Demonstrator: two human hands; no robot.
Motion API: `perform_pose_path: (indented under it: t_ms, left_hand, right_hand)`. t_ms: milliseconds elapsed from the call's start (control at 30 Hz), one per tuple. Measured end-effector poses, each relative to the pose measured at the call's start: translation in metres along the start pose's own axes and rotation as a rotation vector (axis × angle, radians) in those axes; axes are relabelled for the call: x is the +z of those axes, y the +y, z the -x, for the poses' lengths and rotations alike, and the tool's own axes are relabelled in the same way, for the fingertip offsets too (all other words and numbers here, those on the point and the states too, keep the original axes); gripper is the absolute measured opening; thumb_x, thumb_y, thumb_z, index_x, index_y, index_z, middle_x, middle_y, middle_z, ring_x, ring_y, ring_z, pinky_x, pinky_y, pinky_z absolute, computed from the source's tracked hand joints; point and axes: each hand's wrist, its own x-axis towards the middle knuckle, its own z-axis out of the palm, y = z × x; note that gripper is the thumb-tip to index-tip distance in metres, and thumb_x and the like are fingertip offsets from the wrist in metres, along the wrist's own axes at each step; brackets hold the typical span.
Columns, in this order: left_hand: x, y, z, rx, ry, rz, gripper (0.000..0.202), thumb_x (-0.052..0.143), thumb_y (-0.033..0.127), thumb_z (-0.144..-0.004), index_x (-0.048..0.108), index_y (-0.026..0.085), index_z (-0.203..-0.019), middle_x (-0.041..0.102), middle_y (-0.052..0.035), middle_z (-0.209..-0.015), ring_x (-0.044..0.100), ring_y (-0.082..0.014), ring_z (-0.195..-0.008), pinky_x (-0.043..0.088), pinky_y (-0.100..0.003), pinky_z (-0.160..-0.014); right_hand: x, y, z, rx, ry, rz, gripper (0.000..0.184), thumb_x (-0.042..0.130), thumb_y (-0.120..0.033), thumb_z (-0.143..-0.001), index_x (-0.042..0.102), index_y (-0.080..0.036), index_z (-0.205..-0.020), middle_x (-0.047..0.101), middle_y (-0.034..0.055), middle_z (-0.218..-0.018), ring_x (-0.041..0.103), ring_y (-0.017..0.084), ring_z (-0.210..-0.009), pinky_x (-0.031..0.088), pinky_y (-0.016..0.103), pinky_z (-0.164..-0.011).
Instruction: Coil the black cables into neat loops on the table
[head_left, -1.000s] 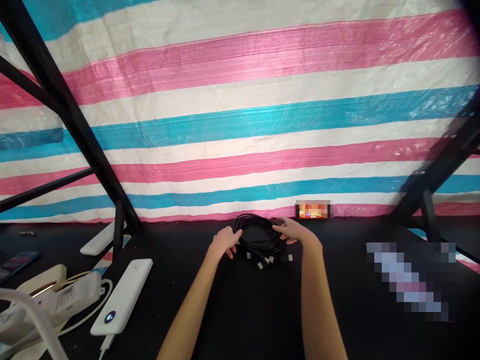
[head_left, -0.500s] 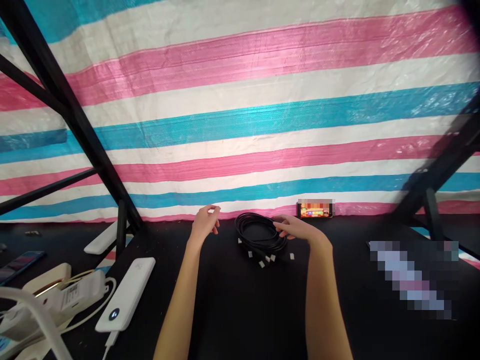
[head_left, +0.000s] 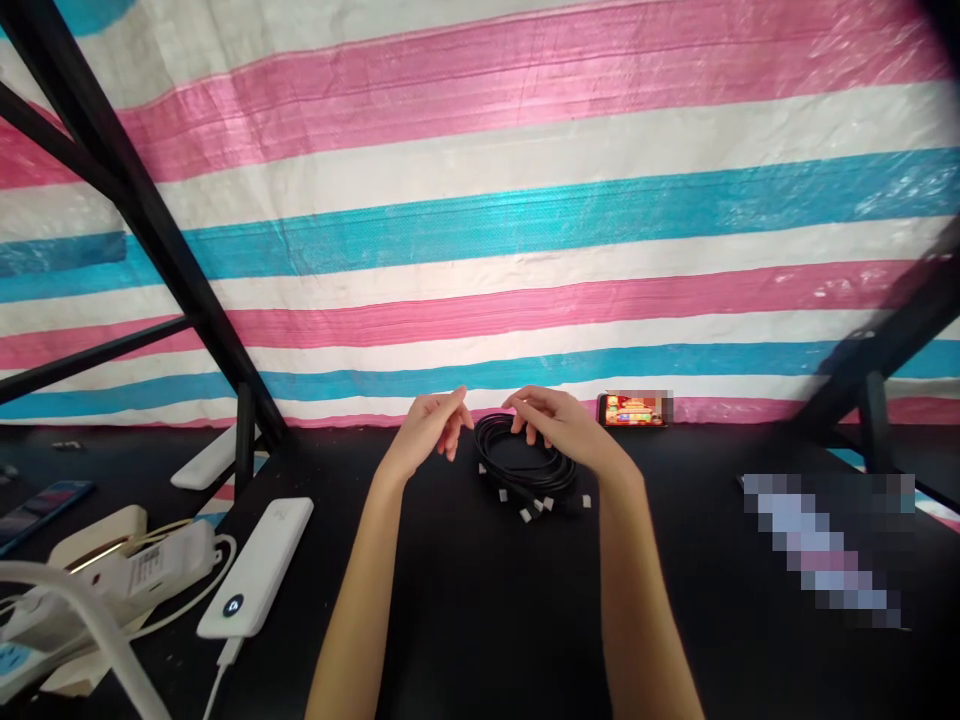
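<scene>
A coil of black cable [head_left: 525,480] lies on the black tabletop in front of me, with several small white pieces [head_left: 526,516] along its near side, apparently at the cable ends. Just left of the coil, my left hand [head_left: 426,432] is raised with loosely curled fingers and holds nothing visible. Over the coil's far right part hovers my right hand [head_left: 553,422], its fingers bent and apart, with nothing seen in them. Whether its lower fingertips touch the cable I cannot tell.
A phone [head_left: 634,410] with a lit screen leans against the striped sheet [head_left: 480,230]. On my left are a white power bank [head_left: 259,565], a power strip [head_left: 142,575] with cords and another phone [head_left: 45,515]. Black frame legs [head_left: 172,260] slant on both sides.
Both hands have moved: the left to the right, close to the coil, and the right leftward over it. The view has shifted slightly. The coil lies as before.
</scene>
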Motion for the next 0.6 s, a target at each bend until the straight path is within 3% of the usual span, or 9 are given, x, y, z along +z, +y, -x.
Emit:
perform_pose_path:
  t_ms: [100, 167, 300, 400, 533, 600]
  left_hand:
    - [-0.005, -0.041, -0.021, -0.371, 0.077, -0.408, 0.045, 0.034, 0.053, -0.086, 0.059, 0.016, -0.078, 0.054, 0.0024, -0.045, 0.054, -0.0118, -0.039, 0.038, -0.022, -0.046]
    - [-0.005, -0.062, -0.030, -0.453, 0.111, -0.519, 0.044, 0.036, 0.052, -0.086, 0.059, 0.014, -0.081, 0.054, 0.0016, -0.042, 0.052, -0.0122, -0.035, 0.040, -0.024, -0.051]
    - [0.011, -0.083, -0.037, -0.487, 0.033, -0.561, 0.054, 0.028, 0.060, -0.085, 0.056, 0.015, -0.098, 0.060, 0.0002, -0.048, 0.058, -0.0149, -0.040, 0.045, -0.026, -0.059]
    - [0.035, -0.087, -0.038, -0.480, -0.016, -0.604, 0.058, 0.031, 0.063, -0.082, 0.056, 0.014, -0.099, 0.066, -0.0060, -0.063, 0.065, -0.0202, -0.056, 0.046, -0.031, -0.068]
    - [0.061, -0.092, -0.039, -0.484, 0.031, -0.701, 0.046, 0.043, 0.048, -0.083, 0.052, 0.008, -0.105, 0.064, -0.0229, -0.104, 0.060, -0.0331, -0.100, 0.040, -0.040, -0.086]
    - [0.064, -0.097, -0.039, -0.485, 0.046, -0.710, 0.039, 0.041, 0.039, -0.085, 0.050, 0.007, -0.106, 0.059, -0.0258, -0.113, 0.056, -0.0352, -0.107, 0.039, -0.042, -0.087]
  right_hand:
    - [0.007, 0.035, -0.016, 0.179, 0.072, 0.224, 0.021, 0.048, -0.029, -0.085, 0.063, -0.016, -0.092, 0.066, 0.0045, -0.079, 0.059, 0.010, -0.056, 0.043, 0.020, -0.055]
    - [0.005, 0.057, -0.021, 0.315, 0.012, 0.299, 0.022, 0.049, -0.027, -0.084, 0.064, -0.014, -0.095, 0.067, 0.0072, -0.085, 0.063, 0.013, -0.065, 0.046, 0.022, -0.061]
    - [-0.005, 0.083, -0.020, 0.519, -0.100, 0.415, 0.030, 0.057, -0.029, -0.081, 0.064, -0.016, -0.106, 0.066, 0.0097, -0.103, 0.061, 0.021, -0.097, 0.047, 0.027, -0.081]
    - [-0.013, 0.092, -0.017, 0.635, -0.102, 0.478, 0.046, 0.063, -0.039, -0.075, 0.061, -0.018, -0.116, 0.059, 0.0126, -0.120, 0.056, 0.027, -0.109, 0.045, 0.034, -0.088]
    - [-0.016, 0.099, -0.017, 0.642, -0.105, 0.461, 0.053, 0.066, -0.045, -0.071, 0.062, -0.018, -0.116, 0.058, 0.0148, -0.121, 0.053, 0.031, -0.114, 0.045, 0.038, -0.090]
    - [-0.014, 0.099, -0.018, 0.649, -0.133, 0.457, 0.051, 0.066, -0.045, -0.071, 0.063, -0.018, -0.114, 0.058, 0.0150, -0.121, 0.052, 0.031, -0.114, 0.045, 0.038, -0.090]
